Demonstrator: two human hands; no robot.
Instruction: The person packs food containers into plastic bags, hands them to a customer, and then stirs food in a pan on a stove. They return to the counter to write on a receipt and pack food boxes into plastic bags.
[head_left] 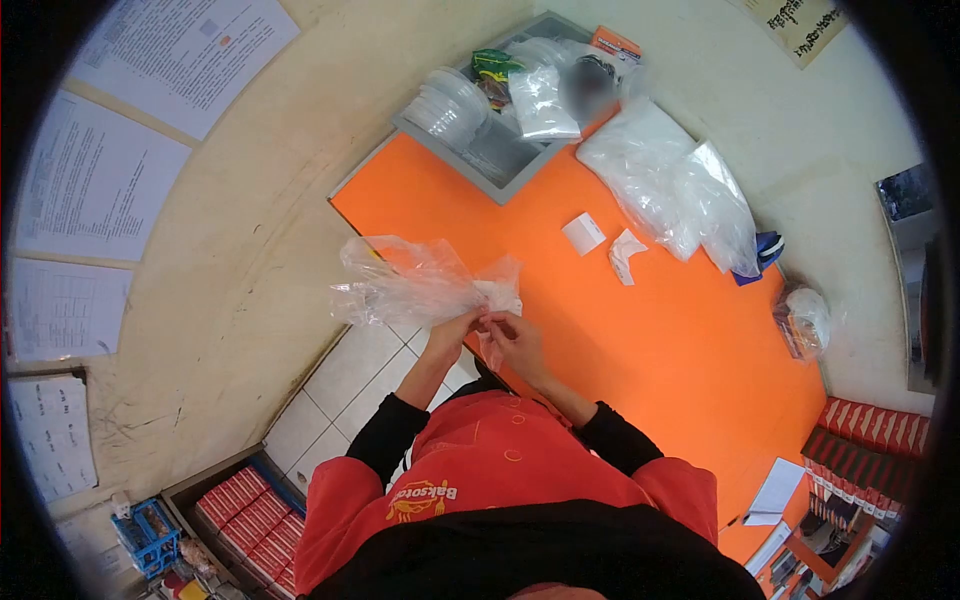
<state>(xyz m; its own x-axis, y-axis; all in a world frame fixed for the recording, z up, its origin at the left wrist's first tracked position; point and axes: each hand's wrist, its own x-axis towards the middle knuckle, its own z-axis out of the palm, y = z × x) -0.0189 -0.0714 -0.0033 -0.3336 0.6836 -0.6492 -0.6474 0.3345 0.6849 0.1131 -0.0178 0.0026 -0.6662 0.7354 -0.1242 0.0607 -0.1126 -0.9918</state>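
Both hands meet just beyond the near edge of the orange bench, over the gap where floor tiles show. The left hand and right hand each keep a narrow, pinching grip on the mouth of a clear plastic bag, which billows out toward ten o'clock from the hands. A whitish fold of it lies between the fingertips, and the film hides exactly where each finger lands. At twelve o'clock a grey tray holds stacked clear tubs and small packets, with one item there too blurred to make out. Toward one o'clock lie two large bags of white material, with a square white slip and a crumpled scrap nearer the hands. Red boxes at four o'clock are cut off by the dark lens rim.
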